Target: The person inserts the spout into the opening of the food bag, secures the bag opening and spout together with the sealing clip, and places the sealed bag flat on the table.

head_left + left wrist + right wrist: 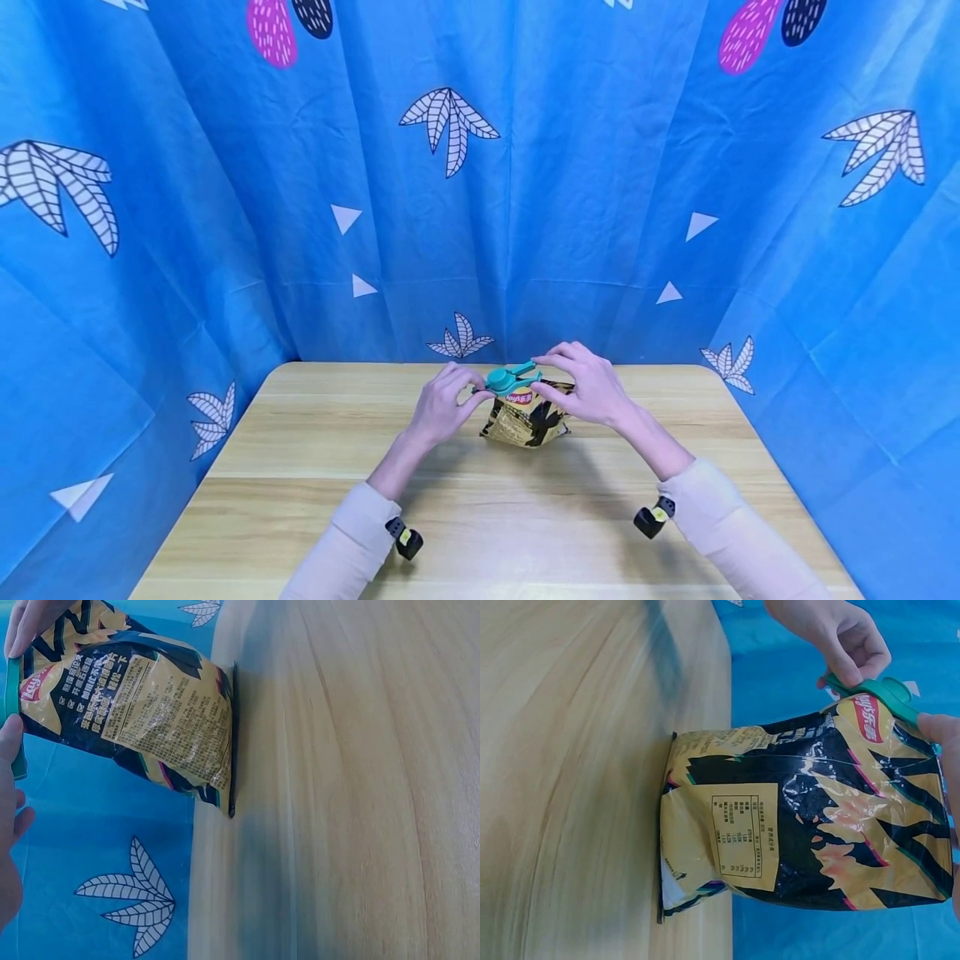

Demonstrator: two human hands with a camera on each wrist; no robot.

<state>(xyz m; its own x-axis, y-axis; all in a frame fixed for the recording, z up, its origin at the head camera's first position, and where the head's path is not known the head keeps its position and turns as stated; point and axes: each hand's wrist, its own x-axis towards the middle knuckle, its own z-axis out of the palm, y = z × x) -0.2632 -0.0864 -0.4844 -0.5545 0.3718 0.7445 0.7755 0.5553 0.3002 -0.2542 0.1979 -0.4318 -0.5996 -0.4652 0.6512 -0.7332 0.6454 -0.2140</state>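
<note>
A gold-and-black chip bag (525,423) stands upright on its bottom edge on the table. Across its top lies a teal bag clip (501,381), with its two arms spread apart toward the right. My left hand (442,404) pinches the clip's left end between thumb and fingers. On the other side, my right hand (588,385) holds the spread arms, fingers at the far arm and thumb at the near one. In the right wrist view the clip (889,694) sits against the bag's top corner beside the red logo, and the bag's back (742,840) faces the camera.
The light wood table (495,517) extends toward me in front of the bag. A blue patterned curtain (585,208) hangs close behind the table and along both sides. Each sleeve carries a small black wrist camera (408,543).
</note>
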